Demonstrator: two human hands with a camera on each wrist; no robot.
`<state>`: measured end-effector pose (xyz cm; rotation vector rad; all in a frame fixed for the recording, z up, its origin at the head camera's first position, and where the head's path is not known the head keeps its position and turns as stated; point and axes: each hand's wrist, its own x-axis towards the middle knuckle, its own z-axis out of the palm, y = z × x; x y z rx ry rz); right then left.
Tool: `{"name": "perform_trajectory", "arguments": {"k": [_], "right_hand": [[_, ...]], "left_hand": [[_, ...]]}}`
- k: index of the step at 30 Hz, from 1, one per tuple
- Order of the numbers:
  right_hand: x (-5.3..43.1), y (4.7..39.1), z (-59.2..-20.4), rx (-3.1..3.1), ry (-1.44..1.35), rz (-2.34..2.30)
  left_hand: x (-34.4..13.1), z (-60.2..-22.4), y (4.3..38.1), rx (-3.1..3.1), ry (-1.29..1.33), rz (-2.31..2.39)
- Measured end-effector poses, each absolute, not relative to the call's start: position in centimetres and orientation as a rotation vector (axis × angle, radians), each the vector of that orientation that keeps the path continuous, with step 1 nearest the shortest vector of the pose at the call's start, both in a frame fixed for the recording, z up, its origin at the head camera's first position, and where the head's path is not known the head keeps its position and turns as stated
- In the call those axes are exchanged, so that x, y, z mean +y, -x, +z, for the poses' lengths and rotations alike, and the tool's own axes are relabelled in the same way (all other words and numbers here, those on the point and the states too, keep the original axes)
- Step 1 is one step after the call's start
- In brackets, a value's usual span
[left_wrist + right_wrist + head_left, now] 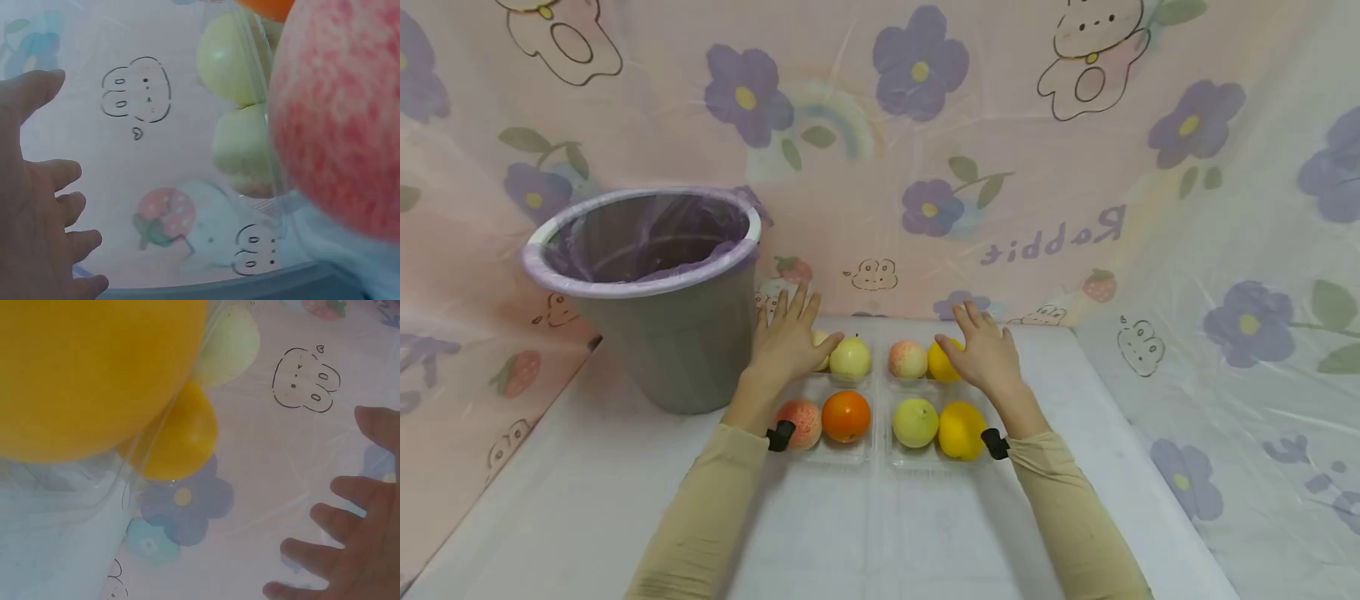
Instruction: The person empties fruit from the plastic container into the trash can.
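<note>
My left hand (786,337) hovers with spread fingers over the back left fruit, holding nothing; in the left wrist view its fingers (72,209) are apart from everything. My right hand (988,354) is likewise spread, partly covering a yellow fruit (943,362) at the back right. Beside that fruit sits a peach (908,359). A pale green pear (850,358) stands at the back left, next to a pale fruit mostly hidden by my left hand. Clear plastic trays (842,457) hold, in front, a peach (801,423), an orange (846,416), a green round fruit (915,422) and a larger yellow fruit (962,430).
A grey bin (677,350) with a pale purple rim and a purple bag liner stands left of the trays, close to my left arm. The white table (1075,400) meets a printed cloth backdrop (835,208) at the back and sides.
</note>
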<state>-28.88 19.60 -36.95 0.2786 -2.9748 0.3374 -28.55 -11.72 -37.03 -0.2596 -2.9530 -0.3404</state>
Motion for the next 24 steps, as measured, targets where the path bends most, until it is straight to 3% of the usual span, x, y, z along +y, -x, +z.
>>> {"name": "perform_trajectory", "arguments": {"k": [24], "right_hand": [[22.6,26.6,-38.5,-2.513,-0.379,0.930]], "left_hand": [[-15.2,-31.3,22.5,-2.122,0.592,-0.260]]}}
